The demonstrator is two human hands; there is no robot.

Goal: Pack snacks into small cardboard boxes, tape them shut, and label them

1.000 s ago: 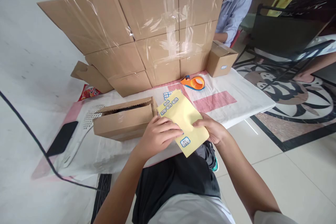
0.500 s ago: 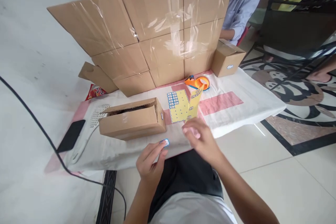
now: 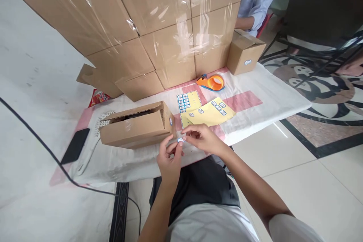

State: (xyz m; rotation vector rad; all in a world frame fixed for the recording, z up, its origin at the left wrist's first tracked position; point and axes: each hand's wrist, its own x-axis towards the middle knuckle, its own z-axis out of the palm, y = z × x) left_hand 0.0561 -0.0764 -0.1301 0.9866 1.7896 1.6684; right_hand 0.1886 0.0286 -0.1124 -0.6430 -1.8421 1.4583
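Observation:
A small white sticker [image 3: 180,140] with a blue border is pinched between the thumb and fingers of my left hand [image 3: 169,159], just in front of a cardboard box. My right hand [image 3: 204,139] meets it from the right, thumb and finger closed at the sticker's edge. Beyond the hands lies a yellow sticker sheet [image 3: 194,100] with blue-edged stickers in rows at its left. Partly over it rests a yellow backing sheet [image 3: 211,115] that carries several scattered stickers. On the end of the long cardboard box [image 3: 138,130], near my left hand, is a similar sticker [image 3: 170,121].
An orange tape dispenser [image 3: 212,82] lies behind the sheets. A tall taped cardboard panel [image 3: 170,45] stands across the back, with a small box [image 3: 245,55] at its right. A phone [image 3: 76,145] and a white perforated paddle [image 3: 90,155] lie left. Another person's arm [image 3: 244,22] shows behind.
My hands have come together at the sticker. The yellow backing sheet, upright beside my right hand before, now lies flat across the other sheet. The view has tilted slightly downward.

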